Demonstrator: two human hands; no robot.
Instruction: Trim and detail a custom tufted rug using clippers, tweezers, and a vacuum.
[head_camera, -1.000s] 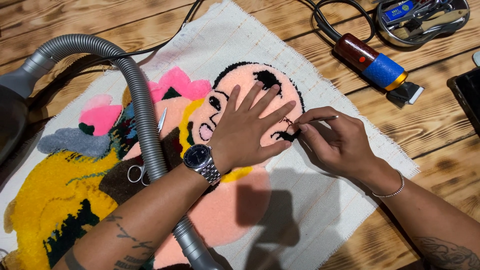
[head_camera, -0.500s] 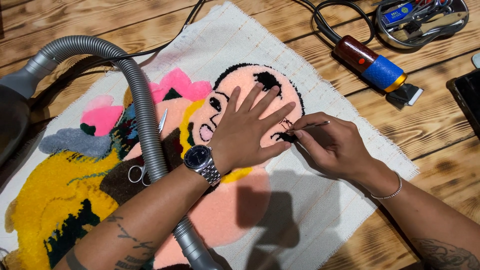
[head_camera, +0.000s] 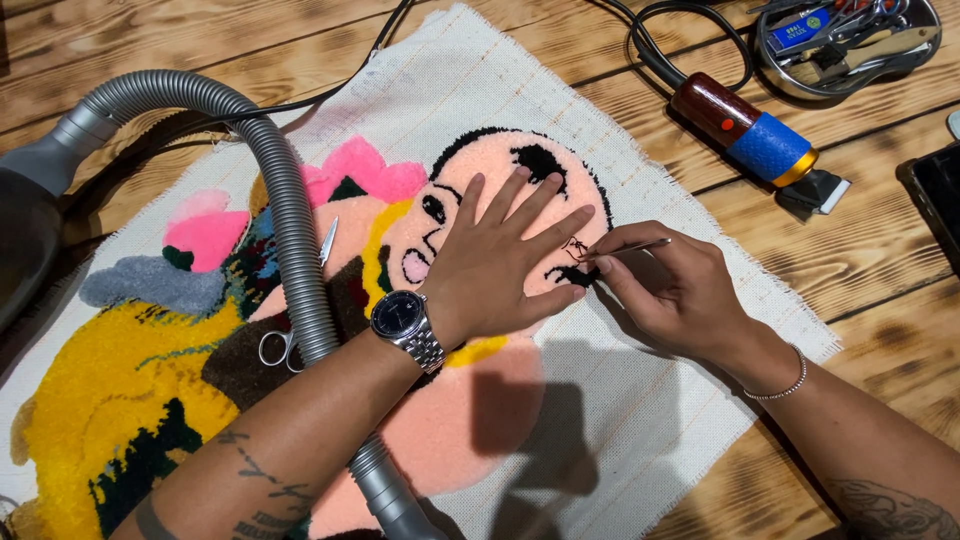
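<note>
A tufted rug (head_camera: 455, 430) with a peach face, pink, yellow and grey areas lies on white backing cloth on a wooden table. My left hand (head_camera: 500, 262) presses flat on the peach face, fingers spread, a wristwatch (head_camera: 405, 322) on the wrist. My right hand (head_camera: 672, 290) pinches thin metal tweezers (head_camera: 625, 248) whose tip holds a small tuft of black yarn beside the left fingertips, at the black detail on the face's edge.
A grey vacuum hose (head_camera: 290, 215) curves across the rug under my left forearm. Small scissors (head_camera: 300, 320) lie beside it. A corded trimmer with red and blue handle (head_camera: 750, 135) and a round metal tray of tools (head_camera: 850, 40) sit at the upper right.
My right hand has drawn slightly right and the tweezers now lift a black yarn tuft off the face edge. The left hand stays pressed in place.
</note>
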